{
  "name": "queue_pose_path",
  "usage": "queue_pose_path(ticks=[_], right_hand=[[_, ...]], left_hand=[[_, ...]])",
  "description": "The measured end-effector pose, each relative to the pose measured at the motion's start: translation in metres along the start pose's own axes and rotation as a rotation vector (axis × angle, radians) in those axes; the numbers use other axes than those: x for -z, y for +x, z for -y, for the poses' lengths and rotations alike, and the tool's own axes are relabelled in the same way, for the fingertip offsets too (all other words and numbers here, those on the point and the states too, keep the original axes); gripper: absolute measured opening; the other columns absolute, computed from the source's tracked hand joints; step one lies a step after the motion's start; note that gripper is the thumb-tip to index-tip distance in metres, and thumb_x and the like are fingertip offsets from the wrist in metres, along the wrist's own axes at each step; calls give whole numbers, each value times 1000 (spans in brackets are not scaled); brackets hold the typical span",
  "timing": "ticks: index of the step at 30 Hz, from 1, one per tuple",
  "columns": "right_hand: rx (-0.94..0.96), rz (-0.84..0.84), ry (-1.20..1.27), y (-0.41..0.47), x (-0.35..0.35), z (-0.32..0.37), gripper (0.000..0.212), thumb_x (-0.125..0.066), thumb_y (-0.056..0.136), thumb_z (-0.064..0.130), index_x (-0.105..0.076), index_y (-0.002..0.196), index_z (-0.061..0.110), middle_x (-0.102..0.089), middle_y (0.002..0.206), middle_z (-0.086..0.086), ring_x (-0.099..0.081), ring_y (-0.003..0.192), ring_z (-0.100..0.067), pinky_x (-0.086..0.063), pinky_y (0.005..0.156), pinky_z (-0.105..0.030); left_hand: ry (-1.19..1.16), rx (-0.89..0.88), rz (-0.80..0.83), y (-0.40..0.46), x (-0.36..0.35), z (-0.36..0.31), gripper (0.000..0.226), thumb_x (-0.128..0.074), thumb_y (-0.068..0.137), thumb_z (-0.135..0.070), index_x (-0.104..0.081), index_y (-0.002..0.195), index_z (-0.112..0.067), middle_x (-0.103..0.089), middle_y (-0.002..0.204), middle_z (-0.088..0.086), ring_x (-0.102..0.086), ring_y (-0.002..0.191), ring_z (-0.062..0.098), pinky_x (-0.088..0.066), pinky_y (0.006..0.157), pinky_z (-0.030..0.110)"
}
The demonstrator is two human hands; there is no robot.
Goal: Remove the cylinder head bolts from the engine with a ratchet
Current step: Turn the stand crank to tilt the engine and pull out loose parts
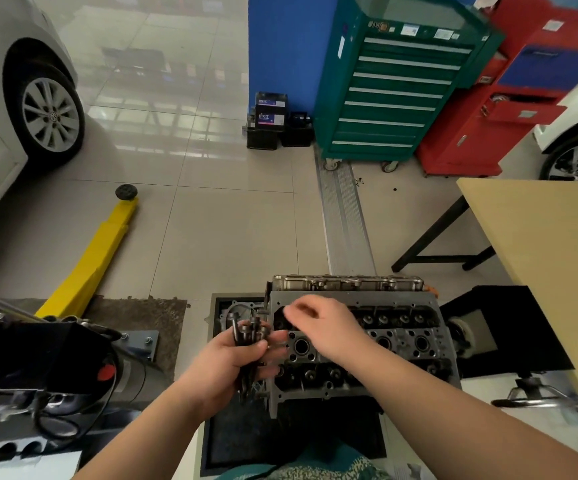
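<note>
Head view, left hand (227, 358) gripping bolts (250, 336), right hand (322, 327) over cylinder head (401, 341)

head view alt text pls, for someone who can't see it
A person's left hand grips a bundle of dark cylinder head bolts beside an engine cylinder head, while the right hand hovers over the head's left end, blurred. Behind it on the workshop's tiled floor stand a green tool cabinet and a yellow lift arm.

The right hand (318, 323) is motion-blurred, its fingertips unreadable, and it covers part of the cylinder head (401, 341); the bolts (249, 332) vanish into the left hand (227, 362); frame edges crop both cars.
</note>
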State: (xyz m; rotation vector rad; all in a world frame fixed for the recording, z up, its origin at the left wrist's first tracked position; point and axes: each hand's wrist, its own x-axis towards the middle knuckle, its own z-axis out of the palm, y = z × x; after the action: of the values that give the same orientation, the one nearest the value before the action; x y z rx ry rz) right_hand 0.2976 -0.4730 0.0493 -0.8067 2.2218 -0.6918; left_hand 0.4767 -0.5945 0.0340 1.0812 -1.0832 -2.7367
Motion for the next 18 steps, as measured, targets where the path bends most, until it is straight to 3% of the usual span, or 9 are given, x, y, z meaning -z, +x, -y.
queue_pose_path(ticks=[3,7,11,15,18], right_hand=[[96,127,1,-9,-1,15,43,-62,82,68,-71,117,45,-68,97,29,-60,92,13,-47,82,-20],[140,82,-52,-16,8,17,15,-68,91,47,-78,101,40,-71,89,25,-62,86,13,-43,71,-14],[159,109,20,-24,18,18,6,-72,92,42,-76,88,41,-74,88,20,-65,84,6,-48,74,-20],[193,112,180,-34,21,14,9,-69,96,33,-70,92,41,-77,83,10,-71,74,-4,-56,74,-30],[238,104,127,-45,23,2,16,-68,96,36,-65,97,52,-77,89,16,-71,78,-1,-56,78,-30]], left_hand=[[104,-15,79,0,-12,2,36,-57,100,4,-58,136,-2,-71,127,24,-69,121,38,-59,100,49],[47,-35,54,-2,-22,5,37,-61,97,1,-57,134,3,-69,123,34,-67,120,46,-48,110,59],[-138,-63,-21,-6,-25,11,39,-64,93,-2,-56,131,5,-70,118,35,-71,111,45,-63,91,50],[-406,-157,-193,-5,-19,21,26,-57,100,-3,-57,125,-2,-72,121,28,-73,110,42,-59,94,55],[-455,-211,-311,-14,-12,29,17,-50,106,-2,-58,121,-5,-73,121,27,-76,103,37,-62,88,51]])
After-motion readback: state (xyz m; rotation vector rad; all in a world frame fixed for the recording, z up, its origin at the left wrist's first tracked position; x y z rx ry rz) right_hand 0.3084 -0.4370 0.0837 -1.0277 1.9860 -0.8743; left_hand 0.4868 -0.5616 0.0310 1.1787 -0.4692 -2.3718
